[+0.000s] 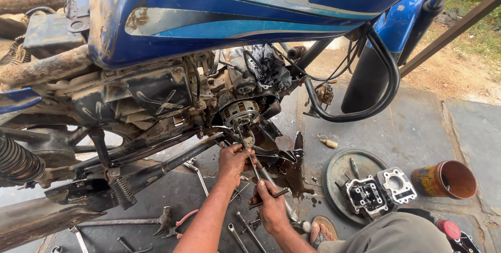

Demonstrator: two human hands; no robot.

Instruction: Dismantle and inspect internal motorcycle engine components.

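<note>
Blue tank (219,13) overhead, muddy frame (130,101) beneath, engine (242,109) stripped open at the side. Left hand (233,161) closed around the shaft of a T-wrench (255,172), just below the exposed clutch (239,112). Right hand (271,206) lower, fingers wrapped on the cross handle of the same T-wrench. Wrench tip set against the engine's underside, shaft tilted down toward the body. Oil puddle (292,172) on the stone floor (417,122) under the engine. Cylinder head (380,190) resting on a round metal tray (339,169), right of the hands. Rusty can (445,180) farther right. Hammer (156,220) and spanners (245,229) lying loose near the forearms.
</note>
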